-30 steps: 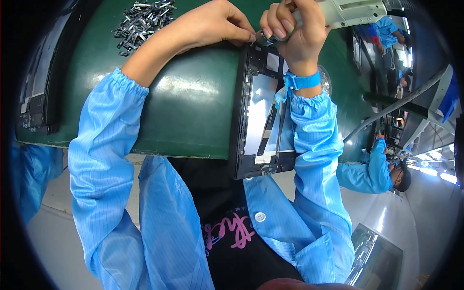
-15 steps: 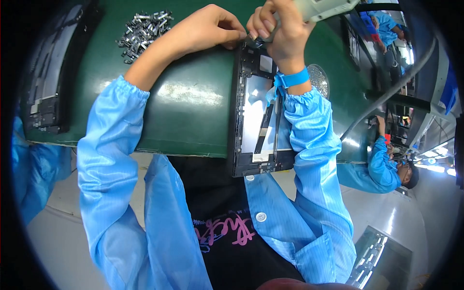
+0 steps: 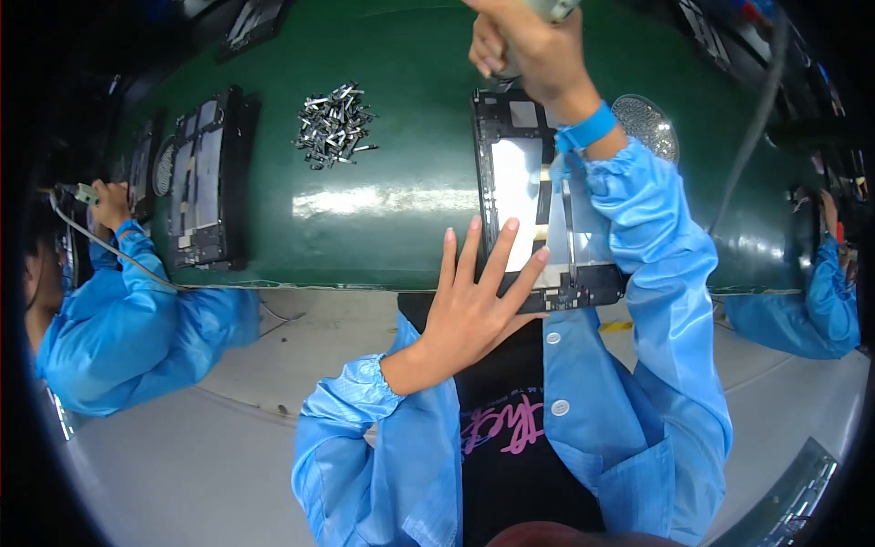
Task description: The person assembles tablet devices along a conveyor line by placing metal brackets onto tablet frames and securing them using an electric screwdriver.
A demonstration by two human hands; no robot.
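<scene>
An opened tablet [image 3: 515, 196] with a black frame and silver inner panels lies at the table's front edge. My left hand [image 3: 463, 324] is open, fingers spread, with its fingertips at the tablet's lower left side. Over the tablet's far end, my right hand [image 3: 551, 64] is wrapped round a pale green power tool [image 3: 552, 9], partly cut off by the upper edge. The tool's tip is near the tablet's far edge; whether it touches cannot be made out. A long, thin silver piece [image 3: 571, 232] lies on the tablet.
Left of the tablet is a heap of small black and silver parts [image 3: 334, 128]. A clear round dish [image 3: 647, 128] stands right of my wrist. Further left lies another opened tablet [image 3: 196, 182], beside a co-worker's hand [image 3: 111, 205]. A grey cable [image 3: 756, 137] hangs at the right.
My left hand has left the tablet's far end and come back to its near left side, fingers now spread. My right hand still grips the tool. The view has shifted leftward.
</scene>
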